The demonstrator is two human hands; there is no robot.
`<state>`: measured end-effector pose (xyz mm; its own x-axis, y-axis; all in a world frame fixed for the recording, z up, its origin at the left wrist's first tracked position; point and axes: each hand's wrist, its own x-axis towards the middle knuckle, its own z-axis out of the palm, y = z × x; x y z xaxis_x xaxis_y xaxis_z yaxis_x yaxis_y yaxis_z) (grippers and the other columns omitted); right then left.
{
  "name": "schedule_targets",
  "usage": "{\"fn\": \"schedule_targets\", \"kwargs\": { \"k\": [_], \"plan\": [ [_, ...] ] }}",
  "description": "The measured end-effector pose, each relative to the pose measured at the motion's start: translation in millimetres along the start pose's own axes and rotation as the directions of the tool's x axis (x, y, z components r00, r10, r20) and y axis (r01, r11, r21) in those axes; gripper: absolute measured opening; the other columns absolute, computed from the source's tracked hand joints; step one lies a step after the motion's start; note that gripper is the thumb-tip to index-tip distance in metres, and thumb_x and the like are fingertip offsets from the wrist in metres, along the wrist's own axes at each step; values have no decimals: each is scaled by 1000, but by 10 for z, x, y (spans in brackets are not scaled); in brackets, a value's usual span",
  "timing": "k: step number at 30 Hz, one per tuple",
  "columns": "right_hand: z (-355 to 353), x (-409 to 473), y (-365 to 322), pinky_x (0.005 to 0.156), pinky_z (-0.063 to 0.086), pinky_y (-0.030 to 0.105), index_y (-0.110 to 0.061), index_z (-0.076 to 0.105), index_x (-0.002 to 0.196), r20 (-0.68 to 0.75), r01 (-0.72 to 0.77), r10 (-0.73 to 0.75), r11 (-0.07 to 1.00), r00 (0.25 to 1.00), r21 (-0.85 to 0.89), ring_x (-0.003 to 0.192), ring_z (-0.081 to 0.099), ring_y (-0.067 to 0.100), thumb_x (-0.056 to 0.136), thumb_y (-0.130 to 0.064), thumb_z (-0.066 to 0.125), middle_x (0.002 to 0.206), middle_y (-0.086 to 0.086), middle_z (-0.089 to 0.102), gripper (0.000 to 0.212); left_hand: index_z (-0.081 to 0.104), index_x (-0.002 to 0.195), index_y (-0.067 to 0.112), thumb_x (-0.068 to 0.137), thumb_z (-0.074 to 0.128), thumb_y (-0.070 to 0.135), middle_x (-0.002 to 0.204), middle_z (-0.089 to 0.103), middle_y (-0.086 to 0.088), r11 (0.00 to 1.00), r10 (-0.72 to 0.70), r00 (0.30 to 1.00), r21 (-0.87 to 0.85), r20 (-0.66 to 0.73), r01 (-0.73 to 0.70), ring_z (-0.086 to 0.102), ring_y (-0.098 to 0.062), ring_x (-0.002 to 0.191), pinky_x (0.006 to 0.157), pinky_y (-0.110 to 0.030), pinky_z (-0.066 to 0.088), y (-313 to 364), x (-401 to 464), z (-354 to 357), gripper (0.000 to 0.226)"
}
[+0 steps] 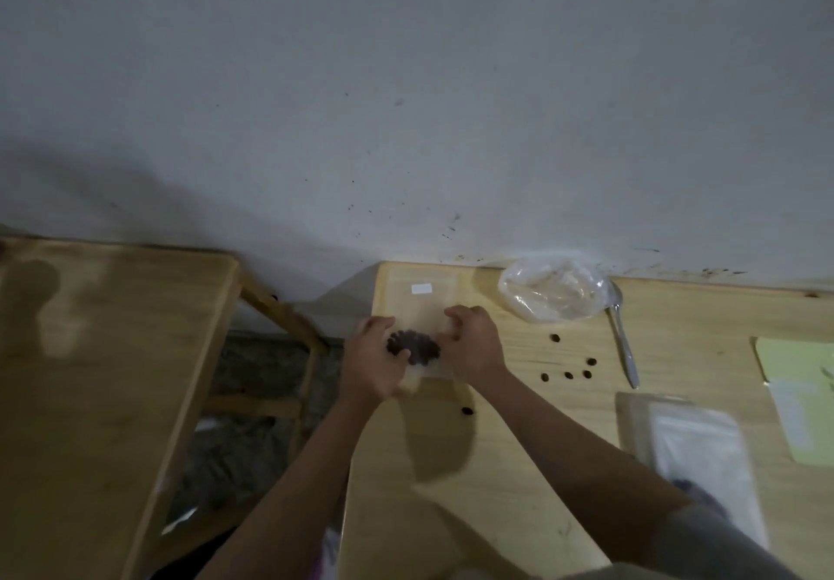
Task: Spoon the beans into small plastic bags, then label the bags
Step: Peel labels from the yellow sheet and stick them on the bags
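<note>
A small clear plastic bag [424, 309] lies flat at the far left corner of the wooden table [519, 444], with a white label [422, 288] near its far end and a clump of dark beans [413, 346] inside its near end. My left hand [374, 360] grips the bag's near left side. My right hand [474, 345] grips its near right side. Several loose beans [567, 374] lie scattered on the table to the right. A metal spoon [623, 340] rests further right.
A crumpled clear bag [553, 293] sits against the wall beside the spoon. A larger zip pouch with dark beans [695, 457] and a pale green sheet [799, 394] lie at the right. A second wooden table [104, 376] stands to the left across a gap.
</note>
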<state>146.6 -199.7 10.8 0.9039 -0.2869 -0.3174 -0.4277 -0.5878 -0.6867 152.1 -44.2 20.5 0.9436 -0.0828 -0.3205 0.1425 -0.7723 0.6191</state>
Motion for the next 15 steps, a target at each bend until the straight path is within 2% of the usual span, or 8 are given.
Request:
{"fn": "schedule_targets", "kwargs": {
  "k": [2,5,7,9,11,13,15],
  "plan": [
    [38,61,24,90,46,27,-13,56,126,36,-7,8,999,999,-42,101,57,22,81,-14,66,122,8,47,46,55,128,18,82,69,29,130,48,-4,995,21,999,97,-28,-18,50,-26,115,96,-35,44,-4,36,10,50],
    [54,109,25,95,44,25,-16,54,127,48,5,-3,999,999,-46,106,54,20,82,-20,67,125,6,41,48,54,129,15,80,71,27,130,46,-11,997,26,998,78,-61,-21,47,-31,119,99,-36,40,9,46,45,53],
    [11,68,20,95,45,26,-16,54,128,31,36,-35,999,999,-26,105,54,19,82,-22,68,123,6,41,48,47,136,14,82,70,27,136,39,-14,999,-28,997,44,-71,32,38,-32,127,103,-37,36,42,8,67,60],
    [-92,-61,36,91,46,26,-15,54,128,5,85,-85,996,996,-2,101,54,18,83,-21,67,120,6,43,47,39,140,15,84,68,28,141,32,-13,997,-72,992,4,-102,72,30,-31,132,104,-37,34,101,-68,76,64],
    [-242,-271,97,83,46,19,-13,57,125,-61,134,-132,990,989,38,90,56,15,84,-17,66,116,5,47,43,40,140,16,86,66,27,142,32,-11,998,-53,989,-39,-136,48,29,-29,133,102,-36,36,202,-209,93,61],
    [-412,-522,227,74,42,9,-10,62,118,-165,173,-157,981,974,85,81,55,12,83,-12,67,109,5,52,35,46,135,14,86,66,23,136,38,-9,995,18,984,-89,-175,-34,37,-26,127,97,-28,37,335,-399,154,54],
    [-600,-793,423,69,40,5,-10,67,109,-264,185,-150,976,953,112,76,56,11,82,-12,68,103,2,56,27,51,129,14,84,67,18,128,43,-7,978,112,976,-155,-186,-142,43,-22,118,97,-25,37,505,-625,289,47]
  ]
}}
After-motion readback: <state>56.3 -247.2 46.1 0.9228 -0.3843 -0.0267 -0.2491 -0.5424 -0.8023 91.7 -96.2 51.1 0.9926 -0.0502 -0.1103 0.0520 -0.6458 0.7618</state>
